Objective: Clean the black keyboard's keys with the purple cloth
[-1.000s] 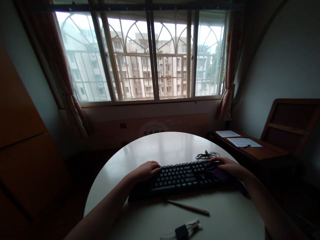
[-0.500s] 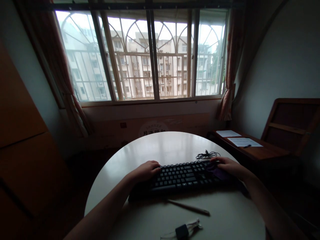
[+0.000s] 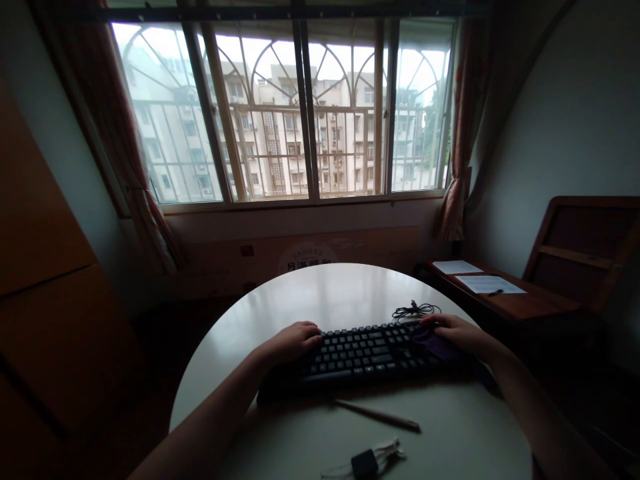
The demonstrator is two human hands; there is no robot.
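Observation:
A black keyboard (image 3: 357, 353) lies on the round white table (image 3: 320, 293). Over its left end rests my left hand (image 3: 295, 341), fingers curled together on the far left corner and gripping it. My right hand (image 3: 453, 331) is at the keyboard's right end, closed on a purple cloth (image 3: 434, 343) that drapes over the keys there. Part of the cloth is hidden beneath that hand. Just behind the keyboard, close to my right fingers, sits a coiled black cable (image 3: 415, 310).
In front of the keyboard lie a thin stick-like tool (image 3: 377, 415) and a small black block with pale cords (image 3: 365, 462). To the right, a wooden bench (image 3: 540, 303) holds paper sheets (image 3: 490, 285) and a pen (image 3: 495, 293). A barred window (image 3: 305, 120) fills the back wall.

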